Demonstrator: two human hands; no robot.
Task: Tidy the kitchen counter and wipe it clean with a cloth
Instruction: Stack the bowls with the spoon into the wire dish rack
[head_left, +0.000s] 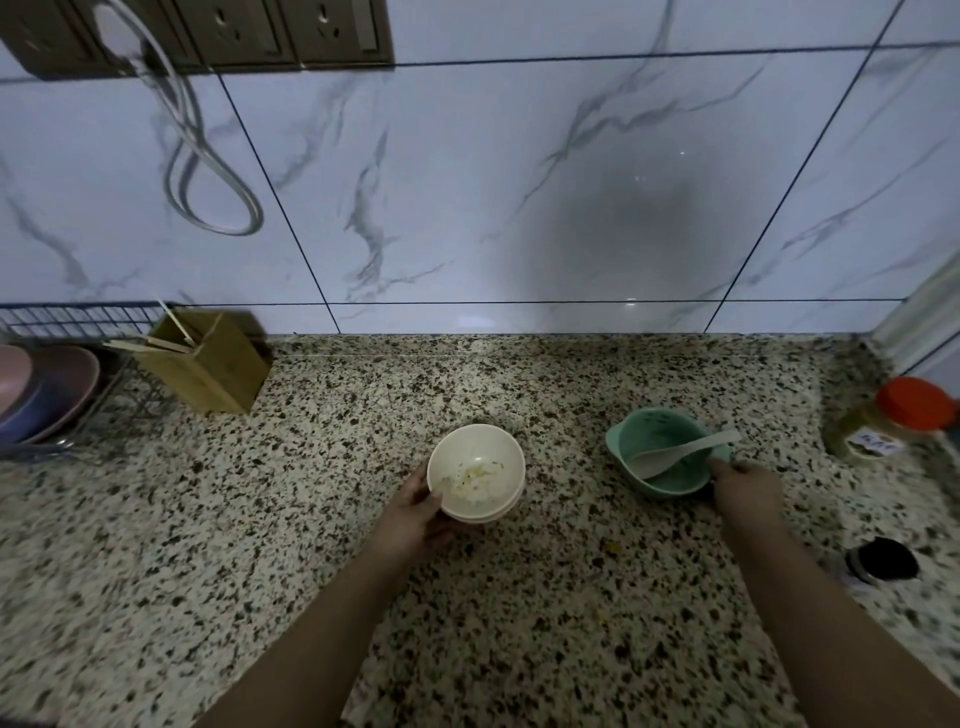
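Here, the left hand (415, 512) grips stacked cream bowls (475, 470) and the right hand (745, 486) grips a green bowl (662, 449), whose loose spoon (680, 452) could slide out if tipped.

The worktop (519, 597) is speckled stone, smooth with a dull sheen. The wall tiles (467, 182) are glossy marble-look. The cream bowl (475, 470) and green bowl (662, 452) look like matt plastic — the chopstick holder (208, 364) is plain wood, the rack (78, 322) wire metal.

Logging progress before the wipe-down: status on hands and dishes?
Left hand grips cream bowl, food scraps inside. Right hand holds green bowl, spoon in it. Jar on counter at right; no cloth visible.
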